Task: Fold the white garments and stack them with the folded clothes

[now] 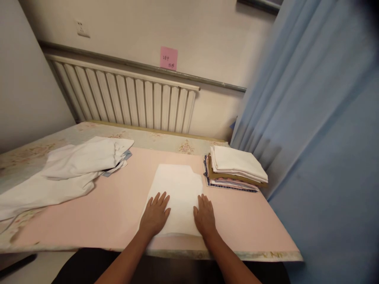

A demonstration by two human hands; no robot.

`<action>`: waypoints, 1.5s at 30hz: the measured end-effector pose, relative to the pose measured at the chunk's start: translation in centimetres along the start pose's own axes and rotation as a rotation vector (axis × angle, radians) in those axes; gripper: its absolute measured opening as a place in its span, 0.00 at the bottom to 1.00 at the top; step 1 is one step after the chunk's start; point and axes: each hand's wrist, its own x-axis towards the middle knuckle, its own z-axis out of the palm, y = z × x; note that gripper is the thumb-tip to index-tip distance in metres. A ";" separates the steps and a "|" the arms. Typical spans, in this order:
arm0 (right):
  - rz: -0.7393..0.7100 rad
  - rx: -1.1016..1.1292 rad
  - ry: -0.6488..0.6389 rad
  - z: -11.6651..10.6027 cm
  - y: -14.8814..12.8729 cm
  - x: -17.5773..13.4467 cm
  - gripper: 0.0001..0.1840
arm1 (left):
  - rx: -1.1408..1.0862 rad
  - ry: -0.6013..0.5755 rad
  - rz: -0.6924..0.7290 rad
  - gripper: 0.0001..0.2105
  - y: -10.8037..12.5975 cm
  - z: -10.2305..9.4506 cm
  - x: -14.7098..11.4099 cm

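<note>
A white folded cloth (179, 197) lies flat on the pink sheet in front of me, its upper right edge stepped and uneven. My left hand (155, 213) rests flat on its left edge, fingers stretched out. On the opposite edge lies my right hand (205, 215), palm down and open, with the thumb on the cloth. Neither hand grips anything. To the right sits a stack of folded cloths (237, 169), white on top with brown and patterned layers below. A loose heap of white cloth (79, 165) spreads over the left side, with bluish fabric showing beneath it.
The pink sheet (118, 221) covers a table that also has a floral cover (148, 139). Behind it stands a white radiator (130, 94) against the wall. A blue curtain (310, 98) hangs along the right side, close to the stack. A pink note (168, 58) is on the wall.
</note>
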 end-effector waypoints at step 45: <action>0.001 0.181 0.132 0.9 1.1 0.8 0.24 | -0.020 -0.002 -0.016 0.24 0.2 -0.2 0.0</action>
